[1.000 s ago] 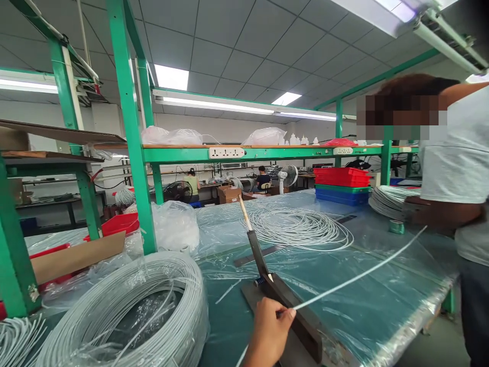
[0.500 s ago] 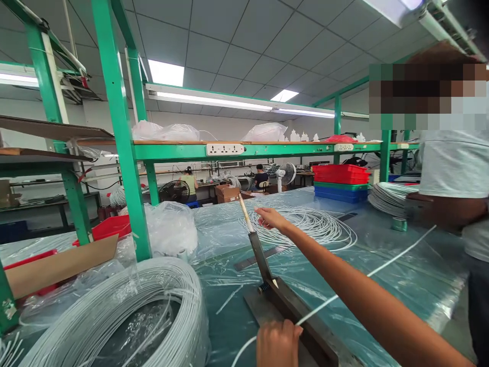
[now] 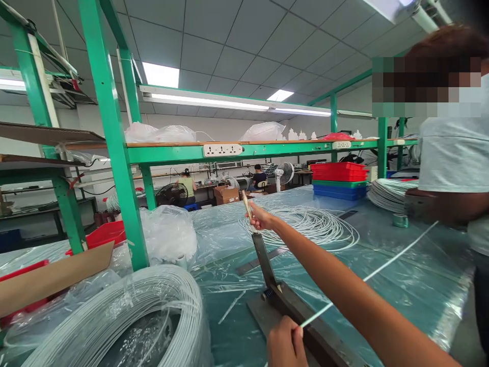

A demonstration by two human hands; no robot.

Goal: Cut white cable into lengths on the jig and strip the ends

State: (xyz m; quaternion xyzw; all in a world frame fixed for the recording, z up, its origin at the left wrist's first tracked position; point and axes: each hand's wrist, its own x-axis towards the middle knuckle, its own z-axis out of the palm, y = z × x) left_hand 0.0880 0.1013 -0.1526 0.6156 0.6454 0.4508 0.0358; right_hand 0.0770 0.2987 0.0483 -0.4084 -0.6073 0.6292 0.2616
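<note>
Cable point(image 3: 382, 267), white and thin, runs as one straight strand from the left hand point(image 3: 286, 346) at the bottom edge up and to the right, toward a co-worker's arm point(image 3: 439, 206) at the far right; its long axis slants across the counter point(image 3: 401, 306) from near left to far right. The left hand is closed on the near end of that strand, fingers pinched together just beside the dark base of the cutter point(image 3: 301, 318).

The cutter's lever point(image 3: 260, 239) stands raised, tilted back and away from the camera, its pale handle end pointing up and to the left. The right hand point(image 3: 260, 219) is wrapped shut around that handle end, the forearm reaching out over the strand, so the strand passes beneath the right arm.

One cutter sits on the counter. Three coils of white cable show: a large one point(image 3: 126, 316) at the lower left, a flat loose one point(image 3: 309, 227) behind the lever, and a third point(image 3: 387, 193) by the co-worker. A stack of red, green and blue trays point(image 3: 338, 181) stands farther back. Two seated people are visible in the distance, and one fan point(image 3: 284, 173) stands near them. One clear plastic bag point(image 3: 168, 234) lies by the green post point(image 3: 114, 153).
</note>
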